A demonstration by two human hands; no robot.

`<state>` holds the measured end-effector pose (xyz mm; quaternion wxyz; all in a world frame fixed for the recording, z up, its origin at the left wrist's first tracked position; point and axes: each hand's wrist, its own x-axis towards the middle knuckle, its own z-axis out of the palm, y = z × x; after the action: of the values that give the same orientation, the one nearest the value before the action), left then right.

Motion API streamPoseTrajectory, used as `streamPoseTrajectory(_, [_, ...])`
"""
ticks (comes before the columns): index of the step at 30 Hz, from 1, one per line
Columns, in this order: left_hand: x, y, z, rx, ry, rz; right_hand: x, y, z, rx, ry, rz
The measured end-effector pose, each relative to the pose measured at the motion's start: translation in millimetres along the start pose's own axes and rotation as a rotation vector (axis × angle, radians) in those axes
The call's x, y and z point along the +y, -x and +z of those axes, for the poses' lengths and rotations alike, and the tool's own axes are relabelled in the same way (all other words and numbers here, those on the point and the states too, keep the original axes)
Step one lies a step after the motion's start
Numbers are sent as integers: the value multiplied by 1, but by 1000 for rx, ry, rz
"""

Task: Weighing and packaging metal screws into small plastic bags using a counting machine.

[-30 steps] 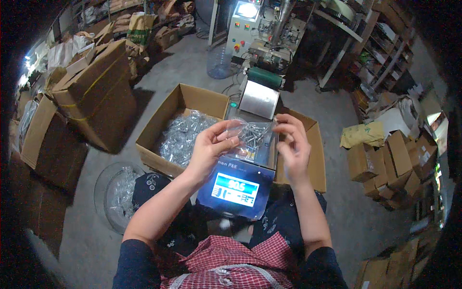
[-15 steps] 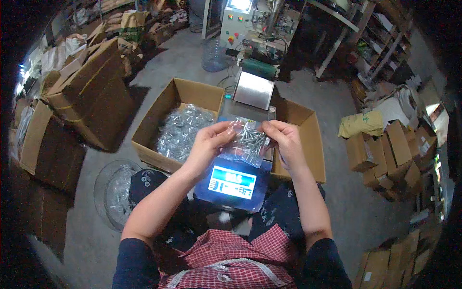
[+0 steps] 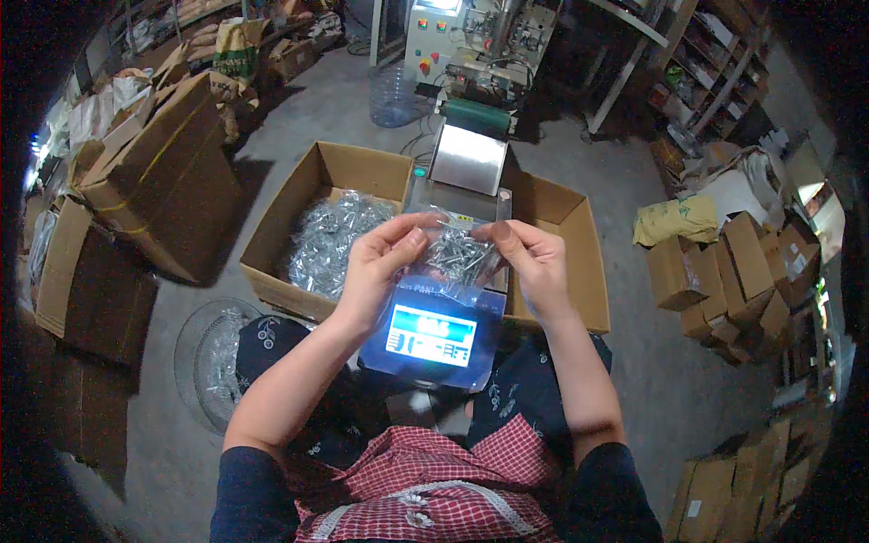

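Note:
A clear plastic bag of silvery metal screws (image 3: 459, 257) hangs between my two hands, above the near part of a blue weighing machine. My left hand (image 3: 378, 264) pinches the bag's left edge between thumb and fingers. On the other side, my right hand (image 3: 538, 264) grips the upper right edge, thumb on top. The screws lie jumbled inside the bag. Below it glows the machine's lit display (image 3: 431, 335). An open cardboard box (image 3: 272, 213) at the left holds many similar clear bags (image 3: 330, 240).
Right of the machine stands another open cardboard box (image 3: 566, 240). A bright metal plate (image 3: 468, 160) leads back to a green roller (image 3: 477, 118) and a packing machine (image 3: 434, 41). A round wire basket (image 3: 186, 366) sits at left, and stacked cartons (image 3: 724, 271) at right.
The view has shifted slightly, so the surroundings sit a little higher and further left. Both hands still hold the bag, and the screws in it have settled differently.

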<state>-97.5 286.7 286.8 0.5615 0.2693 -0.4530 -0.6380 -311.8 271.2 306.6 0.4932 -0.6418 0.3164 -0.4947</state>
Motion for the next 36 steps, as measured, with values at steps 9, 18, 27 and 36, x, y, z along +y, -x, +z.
streamPoseTrajectory(9, [-11, -2, -3, -26, 0, -134, 10, -3, -12, -56, 113, 134])
streamPoseTrajectory(18, [-17, -5, -4, -43, -131, -147, 5, -8, -1, -7, 40, 196])
streamPoseTrajectory(27, [-18, -10, -10, -39, -258, -234, 19, -7, -6, -34, 13, 165])
streamPoseTrajectory(36, [-40, -13, -22, -107, -376, -260, 40, -4, 0, -92, 86, 317])
